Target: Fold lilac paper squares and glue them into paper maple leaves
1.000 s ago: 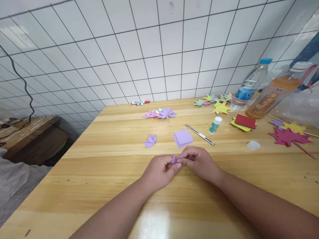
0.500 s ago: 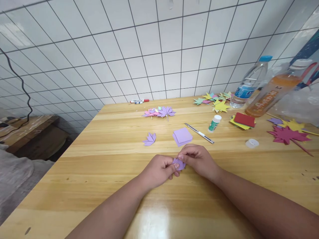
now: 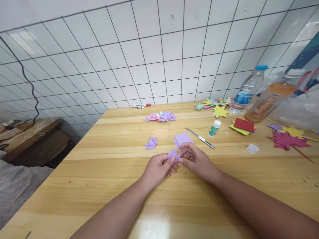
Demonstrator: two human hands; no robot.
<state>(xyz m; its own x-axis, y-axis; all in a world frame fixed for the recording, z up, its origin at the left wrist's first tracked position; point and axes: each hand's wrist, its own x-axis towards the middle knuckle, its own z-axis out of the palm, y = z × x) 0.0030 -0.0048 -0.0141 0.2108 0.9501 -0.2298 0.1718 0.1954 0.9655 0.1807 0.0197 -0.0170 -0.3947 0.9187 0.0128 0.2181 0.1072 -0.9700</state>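
Note:
A small piece of folded purple paper with pointed tips is pinched between the thumb and fingers of my left hand. Just to its right is my right hand, its thumb and curled fingers apart, with the thumb tip close to the paper's right point; whether it touches I cannot tell. Behind my right hand lie purple paper squares, partly covered by its fingers. A folded purple paper leaf section rests on the table to the left of them.
Beyond the squares are a craft knife and a glue stick, its cap lying to the right. Paper leaves, coloured paper, a marker, a water bottle and an orange drink bottle stand or lie farther back.
My right fingers have come off the folded paper and spread apart. The paper, still in my left hand, now shows several upward points. The camera view has tilted slightly up.

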